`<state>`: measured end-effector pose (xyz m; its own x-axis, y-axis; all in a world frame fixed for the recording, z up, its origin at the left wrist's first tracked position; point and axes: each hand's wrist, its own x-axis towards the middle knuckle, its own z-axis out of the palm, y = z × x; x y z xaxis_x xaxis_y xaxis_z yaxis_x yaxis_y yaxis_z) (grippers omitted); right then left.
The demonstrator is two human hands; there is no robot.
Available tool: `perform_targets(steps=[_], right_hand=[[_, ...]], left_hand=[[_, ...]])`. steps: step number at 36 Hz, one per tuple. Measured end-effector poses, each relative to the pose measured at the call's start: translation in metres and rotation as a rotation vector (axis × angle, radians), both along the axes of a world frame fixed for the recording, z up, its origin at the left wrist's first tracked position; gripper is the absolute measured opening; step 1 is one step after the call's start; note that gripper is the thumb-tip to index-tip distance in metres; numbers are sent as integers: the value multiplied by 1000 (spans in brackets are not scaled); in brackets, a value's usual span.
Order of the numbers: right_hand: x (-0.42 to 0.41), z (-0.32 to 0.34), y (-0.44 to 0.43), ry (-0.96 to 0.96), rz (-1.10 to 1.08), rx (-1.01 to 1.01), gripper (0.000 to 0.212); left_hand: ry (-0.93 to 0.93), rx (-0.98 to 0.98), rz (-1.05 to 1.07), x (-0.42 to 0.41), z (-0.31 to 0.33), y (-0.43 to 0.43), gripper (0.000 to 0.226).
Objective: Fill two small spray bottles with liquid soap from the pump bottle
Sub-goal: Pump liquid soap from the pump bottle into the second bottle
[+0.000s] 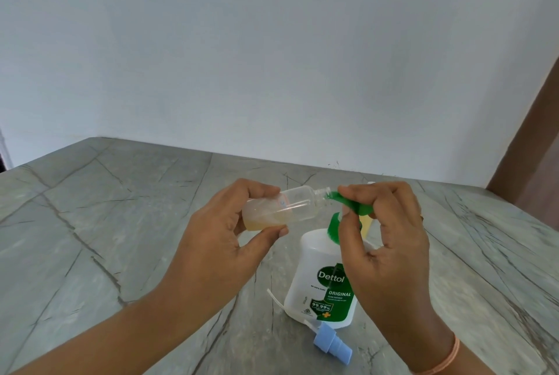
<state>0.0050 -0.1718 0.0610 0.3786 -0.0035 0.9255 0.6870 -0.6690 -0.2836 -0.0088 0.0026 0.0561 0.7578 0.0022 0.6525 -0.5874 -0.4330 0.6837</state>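
My left hand [220, 241] holds a small clear spray bottle [284, 208] on its side, neck pointing right, with a little amber soap pooled in its lower part. Its open mouth sits against the green nozzle of the pump head [351, 203]. My right hand [384, 238] grips that pump head from above with thumb and fingers. The white pump bottle [320, 278] with a green label stands on the grey counter [121, 238] below. Behind my right hand a second small bottle [366, 225], yellowish, is mostly hidden.
A blue spray cap [331, 341] with its white dip tube lies on the counter in front of the pump bottle. A pale wall runs along the counter's far edge. A brown panel [532, 147] stands at the far right.
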Motion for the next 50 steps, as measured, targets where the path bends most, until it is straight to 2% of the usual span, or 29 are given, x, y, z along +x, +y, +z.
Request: perform_targets(steps=[14,25,32,42,50], right_hand=[[5,-5,3,-77,43,56,17],[2,-1,-1,-20,53,50,18],[2,3,-2,-32,5,-1,21],[6,-8,4,-54,44,83,19],[2,-2,0,-19,19,25,21]], left_hand=[[8,-37,-16,-1,-4,-3,38],[-9,-41,-37,1,-5,-2,38],[-67,15,-20,4,-7,-1,36],[-125,130,46,9,-8,5,31],[-139,171,80,9,-8,5,38]])
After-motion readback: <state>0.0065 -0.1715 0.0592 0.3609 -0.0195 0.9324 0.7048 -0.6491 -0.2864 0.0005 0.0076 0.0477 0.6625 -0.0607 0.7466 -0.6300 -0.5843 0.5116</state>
